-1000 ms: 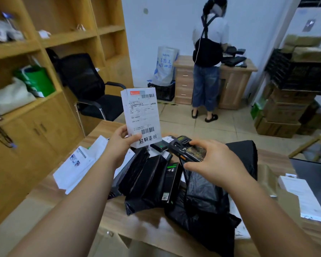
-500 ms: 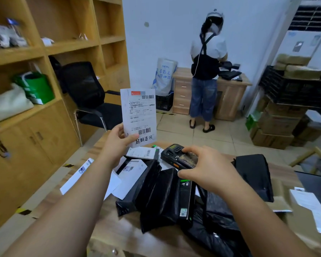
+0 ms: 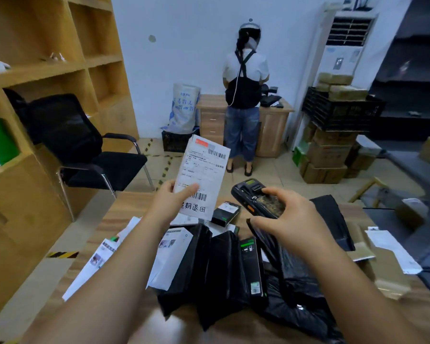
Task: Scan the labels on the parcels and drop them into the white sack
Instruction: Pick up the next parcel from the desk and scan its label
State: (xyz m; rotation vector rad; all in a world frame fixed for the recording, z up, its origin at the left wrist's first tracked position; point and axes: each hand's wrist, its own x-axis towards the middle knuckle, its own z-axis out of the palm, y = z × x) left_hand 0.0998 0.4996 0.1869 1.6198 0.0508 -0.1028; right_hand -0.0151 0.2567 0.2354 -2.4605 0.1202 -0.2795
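Above parcels (image 3: 216, 266): left hand (image 3: 168, 206) holds label (image 3: 201, 175).

The room is evenly lit with soft, cool light. The white wall (image 3: 184, 45) looks bright. The right side, by the dark shelves (image 3: 412, 70), is dim. No strong shadows or glare show. The picture bends at the edges, so the wooden shelves (image 3: 60, 68) lean and curve. The forearms at the bottom are blurry. The small print on the label (image 3: 202, 175) is too fuzzy to read.
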